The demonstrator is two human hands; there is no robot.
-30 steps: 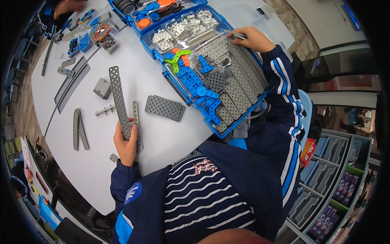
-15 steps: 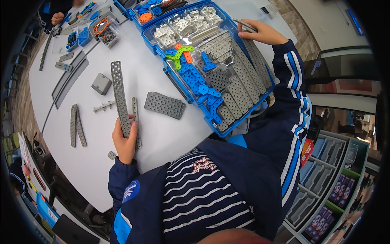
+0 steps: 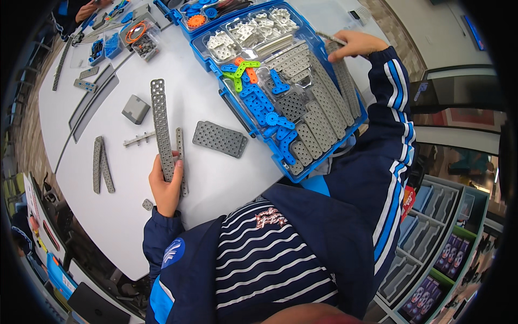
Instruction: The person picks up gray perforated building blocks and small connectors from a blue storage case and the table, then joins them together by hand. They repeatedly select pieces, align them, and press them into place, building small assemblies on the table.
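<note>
My left hand [image 3: 166, 186] is closed round the lower end of a long grey perforated beam [image 3: 159, 119], which points away from me above the table. Beside it a narrower grey strip [image 3: 179, 141] lies against the hand; whether the fingers touch it I cannot tell. At the far right edge of an open blue parts case [image 3: 236, 116], my right hand [image 3: 359, 45] pinches the far end of another long grey perforated beam [image 3: 343, 81]. That beam slants down along the case's right side. Grey beams of graded lengths [image 3: 318, 121] fill the compartments next to it.
Stacked grey plates [image 3: 218, 139], a grey block [image 3: 135, 109], a pegged bar [image 3: 139, 140] and a V of two beams [image 3: 102, 164] lie on the white table [image 3: 129, 216]. Blue and green connectors sit in the case. At the far left, another person's hands [image 3: 86, 11] are near small bins [image 3: 112, 46].
My right hand has shifted slightly to the right with the beam it pinches. My left hand stays nearly in place. The other person's hand at the far left has moved.
</note>
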